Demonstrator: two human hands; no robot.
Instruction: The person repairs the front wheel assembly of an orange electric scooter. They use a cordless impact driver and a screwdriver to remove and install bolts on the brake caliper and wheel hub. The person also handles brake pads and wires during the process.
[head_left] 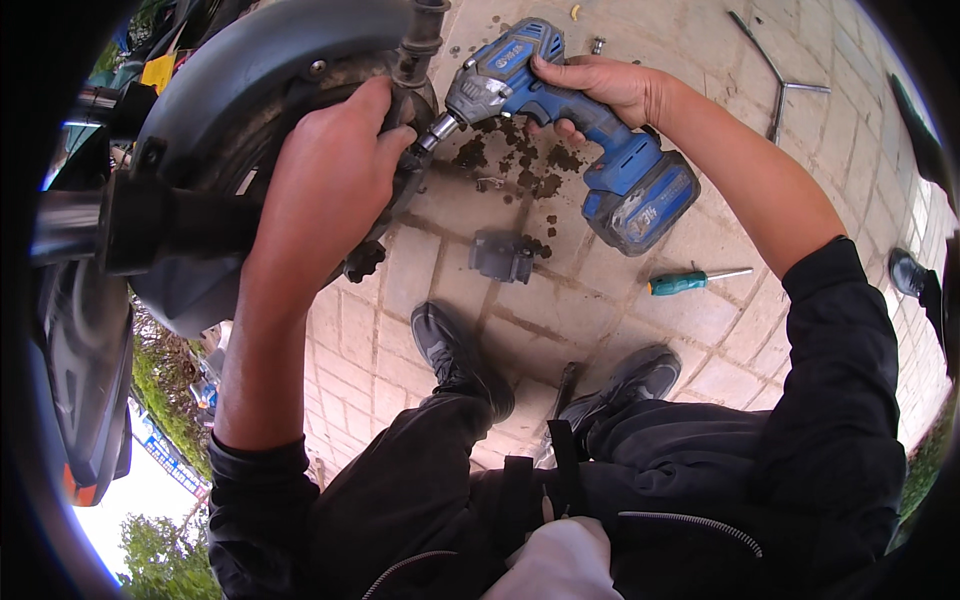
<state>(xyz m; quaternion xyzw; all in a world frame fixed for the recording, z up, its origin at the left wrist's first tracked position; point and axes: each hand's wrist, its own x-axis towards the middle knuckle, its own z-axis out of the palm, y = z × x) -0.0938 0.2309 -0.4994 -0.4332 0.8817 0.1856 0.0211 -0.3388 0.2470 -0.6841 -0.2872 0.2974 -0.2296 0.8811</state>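
Observation:
My right hand [600, 88] grips the handle of a blue cordless impact wrench [590, 140]. Its socket tip points left at the hub of a scooter wheel [395, 110]. My left hand [335, 170] is closed over the hub area under the dark fender [250, 70], right beside the socket tip; what it grips is hidden. Dark oil spots [520, 170] stain the paving below the wrench.
On the paving lie a dark metal part [502, 256], a green-handled screwdriver [695, 281] and a Y-shaped socket wrench [778, 85]. My two dark shoes [455, 360] [625, 385] rest near the bottom. Another shoe [910, 272] shows at the right edge. The scooter body [90, 250] fills the left.

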